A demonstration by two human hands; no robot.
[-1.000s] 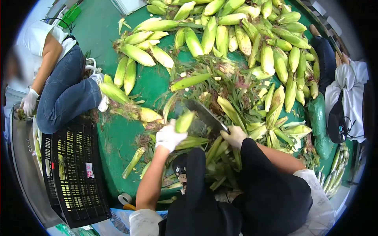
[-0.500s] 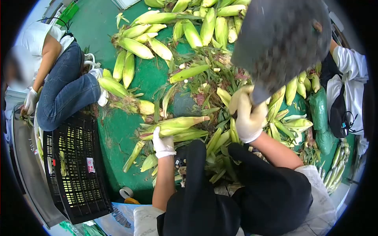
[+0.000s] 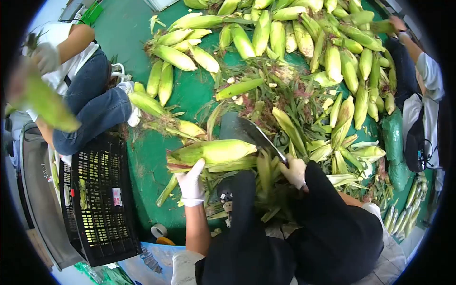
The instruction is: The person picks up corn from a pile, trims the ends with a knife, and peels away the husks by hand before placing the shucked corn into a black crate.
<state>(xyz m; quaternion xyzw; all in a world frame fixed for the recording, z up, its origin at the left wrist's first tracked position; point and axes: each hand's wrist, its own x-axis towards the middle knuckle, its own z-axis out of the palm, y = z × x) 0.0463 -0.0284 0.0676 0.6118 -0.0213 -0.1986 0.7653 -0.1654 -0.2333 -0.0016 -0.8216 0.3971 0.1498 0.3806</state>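
My left hand, in a white glove, grips a husked-over ear of corn by its left part, with the thumb against its near side. The ear lies roughly level, its reddish silk end to the left. My right hand, also gloved, is closed round the handle of a cleaver. The dark blade stands tilted right beside the ear's right end; whether it touches cannot be made out. Below the blade, a blurred piece of husk hangs between my knees.
Trimmed leaves and silk litter the green floor. Many unpeeled ears are heaped beyond. A black crate stands at left. One co-worker sits at left with a blurred ear; another's arm reaches in at right.
The cleaver has come down from high near the camera to the ear's right end. My left hand now holds the ear more raised. The left co-worker has lifted an ear.
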